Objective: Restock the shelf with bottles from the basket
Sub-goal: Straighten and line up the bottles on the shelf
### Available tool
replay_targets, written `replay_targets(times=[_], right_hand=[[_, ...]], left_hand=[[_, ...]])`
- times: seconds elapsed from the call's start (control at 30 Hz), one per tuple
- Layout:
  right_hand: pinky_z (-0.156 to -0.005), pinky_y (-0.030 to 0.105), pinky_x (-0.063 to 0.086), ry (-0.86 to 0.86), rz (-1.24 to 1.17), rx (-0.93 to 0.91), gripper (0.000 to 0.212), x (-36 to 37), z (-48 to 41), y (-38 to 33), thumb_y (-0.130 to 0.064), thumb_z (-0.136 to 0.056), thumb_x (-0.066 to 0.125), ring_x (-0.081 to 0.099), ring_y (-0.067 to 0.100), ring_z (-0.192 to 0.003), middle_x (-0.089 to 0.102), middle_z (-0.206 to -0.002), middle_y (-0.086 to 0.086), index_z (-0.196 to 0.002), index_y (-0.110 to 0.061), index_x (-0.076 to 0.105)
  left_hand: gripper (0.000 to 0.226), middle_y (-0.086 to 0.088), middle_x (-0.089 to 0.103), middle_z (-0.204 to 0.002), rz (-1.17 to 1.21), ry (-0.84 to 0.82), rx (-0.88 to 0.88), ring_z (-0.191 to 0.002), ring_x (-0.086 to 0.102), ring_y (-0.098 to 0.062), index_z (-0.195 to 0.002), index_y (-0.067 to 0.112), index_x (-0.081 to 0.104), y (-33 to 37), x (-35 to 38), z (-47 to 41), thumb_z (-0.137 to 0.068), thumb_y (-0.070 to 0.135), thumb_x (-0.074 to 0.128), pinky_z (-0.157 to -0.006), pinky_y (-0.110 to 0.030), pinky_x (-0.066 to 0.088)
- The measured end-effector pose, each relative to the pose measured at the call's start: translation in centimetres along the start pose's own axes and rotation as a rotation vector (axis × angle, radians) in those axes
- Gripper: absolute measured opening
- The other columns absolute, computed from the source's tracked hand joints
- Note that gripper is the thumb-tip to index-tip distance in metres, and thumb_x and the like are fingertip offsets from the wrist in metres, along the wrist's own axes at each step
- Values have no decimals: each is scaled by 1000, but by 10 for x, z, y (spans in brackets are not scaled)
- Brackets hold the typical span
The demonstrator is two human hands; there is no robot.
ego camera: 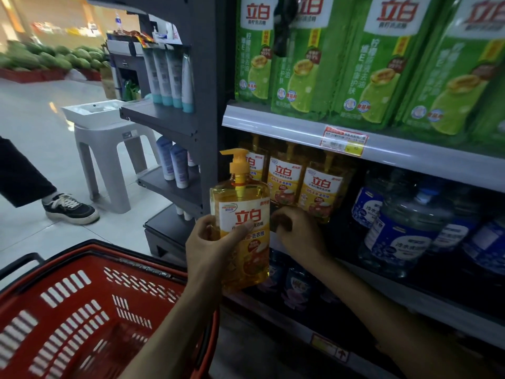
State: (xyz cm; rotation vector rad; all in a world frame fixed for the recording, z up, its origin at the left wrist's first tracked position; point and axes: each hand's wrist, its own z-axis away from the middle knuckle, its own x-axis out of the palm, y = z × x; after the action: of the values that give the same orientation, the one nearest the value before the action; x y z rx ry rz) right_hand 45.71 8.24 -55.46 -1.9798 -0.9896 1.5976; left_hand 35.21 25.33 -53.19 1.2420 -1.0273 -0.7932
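Observation:
My left hand (211, 243) grips a yellow pump bottle (240, 212) of dish soap upright, in front of the middle shelf's left end. My right hand (296, 232) is beside it at the shelf front with its fingers curled down; whether they hold anything I cannot tell. Three matching yellow bottles (284, 179) stand in a row on that shelf just behind. The red basket (82, 305) sits at lower left with no bottles visible inside.
Large green refill packs (382, 64) fill the upper shelf. Blue water jugs (404, 228) stand on the middle shelf to the right. A grey side rack (175, 119) with tubes, a white stool (109, 149) and a person's shoe (71, 209) are at left.

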Motion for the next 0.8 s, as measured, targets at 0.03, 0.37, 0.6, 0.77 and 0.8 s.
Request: replay_targets(times=[0.03,0.37,0.6,0.77,0.8], right_hand=[[-78,25,51,-57,-77,44,29,-9,9,-8,2,-90,58,63,17,-109,70,-114,0,-109,-16,71],[-91,33,60,-456,-471,161,71,-37,62,-26,-22,-78,88,65,10,-113,67,-125,-9,-137,-34,51],[-95,47,59,-368,-487,198,85,-15,56,-15,-27,-68,92,61,16,-121,64,-130,-8,-141,-34,50],[-85,33,60,-206,-633,198,61,0,49,-9,-10,-67,93,66,17,-114,69,-111,-11,-109,-37,60],[-81,27,59,-173,-642,195,59,2,46,-8,-9,-68,92,66,16,-114,69,-112,-11,-111,-35,61]], left_hand=[[68,2,77,-105,7,0,5,-94,77,-15,-112,26,66,1,1,1,-55,46,97,-78,-39,63],[75,7,78,-101,19,-65,30,-92,77,-17,-109,31,64,8,10,12,-43,53,92,-76,-36,62],[70,10,77,-104,-92,-157,83,-96,76,-13,-115,31,63,3,10,9,-55,44,98,-74,-27,61],[56,20,72,-108,-312,-264,212,-100,71,-1,-120,40,59,3,10,4,-70,34,84,-74,-19,59],[55,25,71,-108,-334,-266,239,-101,69,3,-121,42,57,2,11,3,-74,32,83,-74,-16,58]])
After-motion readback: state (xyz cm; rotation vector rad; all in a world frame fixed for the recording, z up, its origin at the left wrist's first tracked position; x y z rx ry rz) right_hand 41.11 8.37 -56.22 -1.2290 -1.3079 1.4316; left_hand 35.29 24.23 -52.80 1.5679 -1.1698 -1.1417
